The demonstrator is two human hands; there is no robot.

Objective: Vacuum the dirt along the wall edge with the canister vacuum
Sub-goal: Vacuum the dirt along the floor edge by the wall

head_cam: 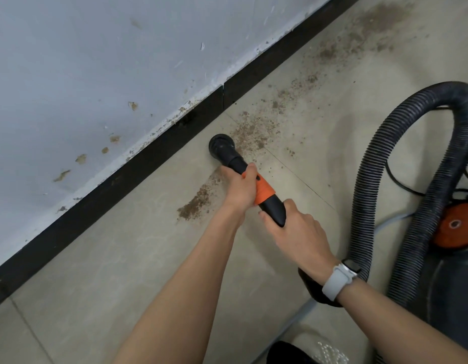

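Gripping the vacuum nozzle (253,179), left hand (239,189) ahead of right hand (295,232).

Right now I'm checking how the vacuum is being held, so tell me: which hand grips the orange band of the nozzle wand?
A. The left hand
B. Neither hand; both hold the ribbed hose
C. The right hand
A: the left hand wraps its fingers round the orange band of the wand, while the right hand, with the watch, holds the black part behind it.
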